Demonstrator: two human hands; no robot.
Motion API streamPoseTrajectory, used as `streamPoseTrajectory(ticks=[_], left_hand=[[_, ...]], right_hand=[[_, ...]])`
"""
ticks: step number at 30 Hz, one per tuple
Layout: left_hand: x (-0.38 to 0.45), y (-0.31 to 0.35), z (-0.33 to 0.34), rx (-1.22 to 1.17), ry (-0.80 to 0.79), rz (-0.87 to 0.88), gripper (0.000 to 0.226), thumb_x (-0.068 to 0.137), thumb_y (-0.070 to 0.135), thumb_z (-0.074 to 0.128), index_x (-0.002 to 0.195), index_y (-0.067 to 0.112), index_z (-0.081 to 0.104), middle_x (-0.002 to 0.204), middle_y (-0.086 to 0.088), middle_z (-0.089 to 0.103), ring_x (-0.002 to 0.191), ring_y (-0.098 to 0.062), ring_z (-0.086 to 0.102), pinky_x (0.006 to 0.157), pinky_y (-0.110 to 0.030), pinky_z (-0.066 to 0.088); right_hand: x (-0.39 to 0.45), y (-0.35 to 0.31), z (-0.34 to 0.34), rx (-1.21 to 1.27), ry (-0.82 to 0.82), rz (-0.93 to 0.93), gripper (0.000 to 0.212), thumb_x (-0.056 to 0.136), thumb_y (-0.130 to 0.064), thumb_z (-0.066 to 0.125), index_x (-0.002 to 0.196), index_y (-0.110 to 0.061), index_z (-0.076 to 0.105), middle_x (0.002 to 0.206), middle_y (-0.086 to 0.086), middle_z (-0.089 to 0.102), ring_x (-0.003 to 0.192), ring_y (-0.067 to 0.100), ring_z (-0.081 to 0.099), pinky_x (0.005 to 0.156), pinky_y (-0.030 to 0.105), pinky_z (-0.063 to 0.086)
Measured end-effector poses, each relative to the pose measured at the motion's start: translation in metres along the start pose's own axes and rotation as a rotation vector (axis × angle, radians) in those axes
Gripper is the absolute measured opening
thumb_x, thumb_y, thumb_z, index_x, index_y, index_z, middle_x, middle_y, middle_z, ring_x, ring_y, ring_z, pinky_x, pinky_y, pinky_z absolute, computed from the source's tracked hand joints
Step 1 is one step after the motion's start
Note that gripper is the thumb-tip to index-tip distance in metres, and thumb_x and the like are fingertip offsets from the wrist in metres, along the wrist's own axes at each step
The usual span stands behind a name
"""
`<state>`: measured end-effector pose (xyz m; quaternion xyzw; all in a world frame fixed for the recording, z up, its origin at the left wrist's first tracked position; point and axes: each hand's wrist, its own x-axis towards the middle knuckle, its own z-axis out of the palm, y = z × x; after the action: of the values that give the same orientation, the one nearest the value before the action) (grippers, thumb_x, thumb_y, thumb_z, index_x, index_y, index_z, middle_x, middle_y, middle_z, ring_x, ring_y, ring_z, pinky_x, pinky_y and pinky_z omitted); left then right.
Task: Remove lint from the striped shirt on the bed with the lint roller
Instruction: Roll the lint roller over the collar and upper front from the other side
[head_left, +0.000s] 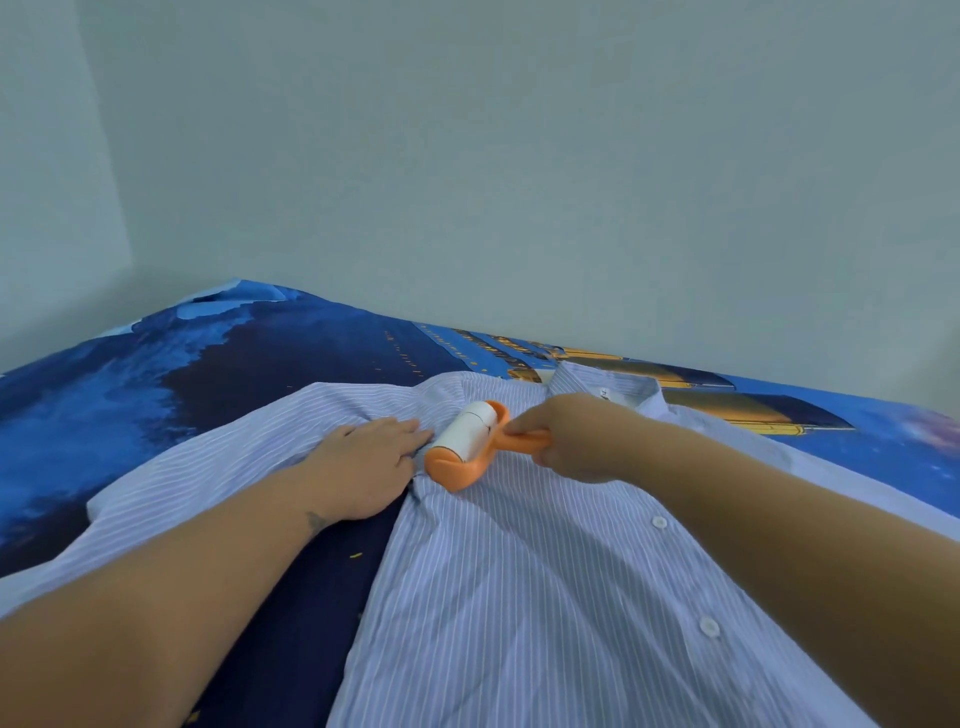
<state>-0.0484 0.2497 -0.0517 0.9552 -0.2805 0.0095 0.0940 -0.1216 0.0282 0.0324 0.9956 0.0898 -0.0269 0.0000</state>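
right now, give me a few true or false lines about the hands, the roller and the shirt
1. The right hand grips the orange handle of the lint roller. True.
2. The left hand holds the roller's white drum. False: it lies flat on the striped shirt, fingers straight, beside the roller.
3. The roller is lifted high above the bed. False: it sits down at the shirt, near the shoulder area.
4. The shirt's collar lies on the far side of the right hand. True.
5. The bedsheet is plain white. False: it is blue with a printed picture.

Head view, down over bed (156, 395)
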Motion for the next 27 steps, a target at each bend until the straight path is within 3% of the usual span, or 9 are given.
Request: streamPoseTrajectory(ticks=[5, 9, 14, 16, 19, 21, 24, 27], left_hand=[[-0.001, 0.0, 0.0, 0.008, 0.006, -0.005, 0.05, 0.099, 0.025, 0.028, 0.149, 0.035, 0.024, 0.159, 0.012, 0.018, 0.146, -0.009, 0.014, 0.116, -0.037, 0.015], [-0.003, 0.001, -0.001, 0.002, 0.021, -0.003, 0.049, 0.099, 0.025, 0.029, 0.148, 0.034, 0.028, 0.158, 0.012, 0.021, 0.145, -0.01, 0.018, 0.115, -0.036, 0.017], [-0.014, 0.005, -0.003, -0.111, 0.164, -0.006, 0.041, 0.095, 0.022, 0.038, 0.133, 0.029, 0.05, 0.139, 0.008, 0.05, 0.127, -0.014, 0.045, 0.104, -0.033, 0.035], [-0.019, 0.007, -0.005, -0.112, 0.201, -0.004, 0.037, 0.094, 0.021, 0.04, 0.127, 0.028, 0.055, 0.131, 0.007, 0.054, 0.118, -0.015, 0.05, 0.098, -0.033, 0.041], [-0.029, 0.006, -0.009, -0.105, 0.224, -0.006, 0.034, 0.095, 0.022, 0.041, 0.124, 0.028, 0.056, 0.129, 0.008, 0.053, 0.116, -0.015, 0.051, 0.096, -0.036, 0.044], [-0.035, 0.005, -0.013, -0.1, 0.243, 0.003, 0.033, 0.096, 0.021, 0.041, 0.124, 0.028, 0.057, 0.128, 0.008, 0.053, 0.115, -0.017, 0.052, 0.094, -0.038, 0.045], [-0.045, 0.001, -0.021, -0.053, 0.27, 0.006, 0.034, 0.096, 0.019, 0.041, 0.125, 0.028, 0.055, 0.13, 0.008, 0.054, 0.114, -0.019, 0.054, 0.095, -0.038, 0.044], [-0.053, -0.009, -0.031, -0.02, 0.282, -0.063, 0.041, 0.091, 0.014, 0.046, 0.126, 0.032, 0.055, 0.128, 0.008, 0.054, 0.111, -0.02, 0.054, 0.092, -0.035, 0.044]], right_hand=[[-0.006, 0.007, -0.009, -0.011, -0.039, -0.019, 0.034, 0.094, -0.029, 0.049, 0.124, -0.041, 0.058, 0.103, -0.006, 0.059, 0.088, 0.016, 0.052, 0.073, 0.032, 0.044], [-0.022, 0.019, -0.025, -0.082, -0.116, 0.005, 0.037, 0.092, -0.026, 0.051, 0.126, -0.042, 0.056, 0.101, -0.012, 0.054, 0.086, 0.01, 0.049, 0.061, 0.017, 0.034], [-0.037, 0.037, -0.049, -0.034, -0.114, 0.083, 0.039, 0.085, -0.019, 0.059, 0.113, -0.046, 0.061, 0.093, -0.012, 0.062, 0.083, 0.014, 0.059, 0.078, 0.032, 0.049], [-0.04, 0.042, -0.059, 0.156, -0.084, 0.104, 0.039, 0.082, -0.013, 0.06, 0.1, -0.047, 0.064, 0.081, -0.009, 0.067, 0.073, 0.015, 0.061, 0.072, 0.033, 0.051], [-0.039, 0.038, -0.063, 0.293, 0.006, 0.099, 0.03, 0.077, -0.024, 0.061, 0.091, -0.051, 0.063, 0.074, -0.005, 0.071, 0.063, 0.01, 0.061, 0.063, 0.028, 0.046], [-0.035, 0.032, -0.06, 0.344, 0.03, 0.118, 0.027, 0.072, -0.033, 0.061, 0.093, -0.05, 0.063, 0.079, -0.001, 0.071, 0.064, 0.012, 0.06, 0.063, 0.028, 0.045], [-0.024, 0.02, -0.055, 0.4, 0.051, 0.131, 0.029, 0.078, -0.023, 0.061, 0.103, -0.038, 0.065, 0.083, 0.004, 0.069, 0.063, 0.015, 0.058, 0.061, 0.029, 0.046], [-0.016, 0.006, -0.049, 0.406, 0.08, 0.171, 0.026, 0.076, -0.052, 0.058, 0.077, -0.028, 0.066, 0.058, -0.005, 0.061, 0.045, 0.008, 0.049, 0.042, 0.018, 0.038]])
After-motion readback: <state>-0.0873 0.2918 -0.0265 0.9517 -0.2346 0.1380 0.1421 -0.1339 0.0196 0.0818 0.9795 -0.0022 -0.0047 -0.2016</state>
